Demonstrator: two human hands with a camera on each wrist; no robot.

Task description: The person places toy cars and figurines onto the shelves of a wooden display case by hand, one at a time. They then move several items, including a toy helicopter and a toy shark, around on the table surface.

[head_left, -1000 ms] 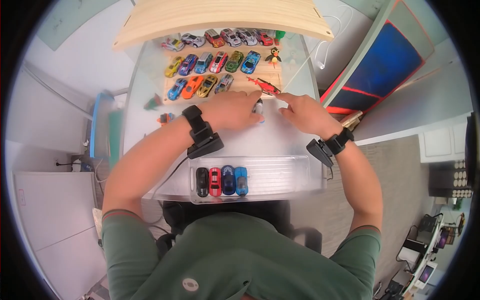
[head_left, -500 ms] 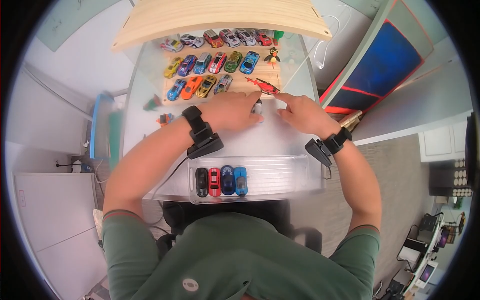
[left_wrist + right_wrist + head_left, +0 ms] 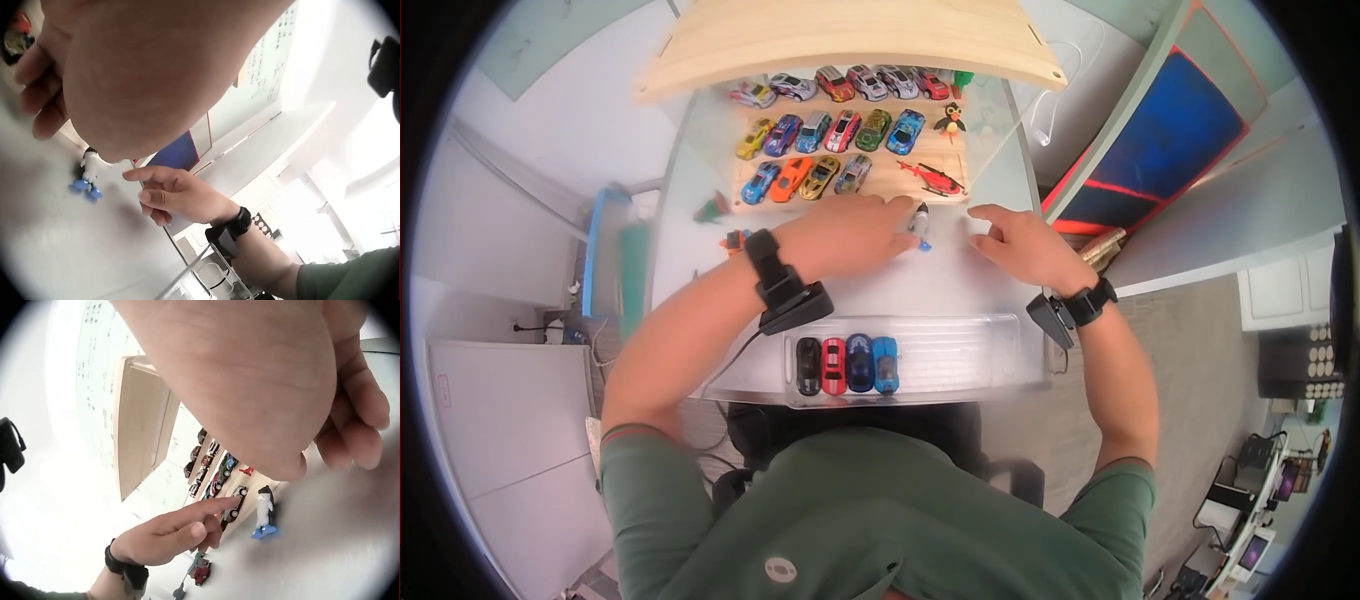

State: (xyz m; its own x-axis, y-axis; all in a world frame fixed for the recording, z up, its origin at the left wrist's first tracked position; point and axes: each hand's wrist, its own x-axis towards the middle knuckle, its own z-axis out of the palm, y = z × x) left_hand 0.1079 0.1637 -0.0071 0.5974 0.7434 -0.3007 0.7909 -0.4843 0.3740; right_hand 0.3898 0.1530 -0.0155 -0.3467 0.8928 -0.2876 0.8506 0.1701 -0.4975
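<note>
A small toy figure [image 3: 921,224] with a black head, pale body and blue feet [image 3: 86,186] lies on the white table just in front of the wooden display rack. To its left is my left hand [image 3: 845,235], index finger straight and the other fingers loosely bent; the thumb tip is close to the figure. On the other side, my right hand [image 3: 1032,245] hovers with its index finger pointing inward and holds nothing. From the right wrist, the figure [image 3: 265,509] shows a gap between it and the left hand [image 3: 169,540].
Toy cars [image 3: 840,130] stand in rows on the wooden rack [image 3: 890,190], beside a red helicopter [image 3: 933,179] and a bird figure [image 3: 949,120]. A raised wooden panel [image 3: 850,45] overhangs it. Several cars sit in a clear tray [image 3: 960,350] near me. Small toys [image 3: 735,241] lie at left.
Both hands have moved apart, away from the toy figure. The left hand has gone left and the right hand right, leaving more of the figure uncovered.
</note>
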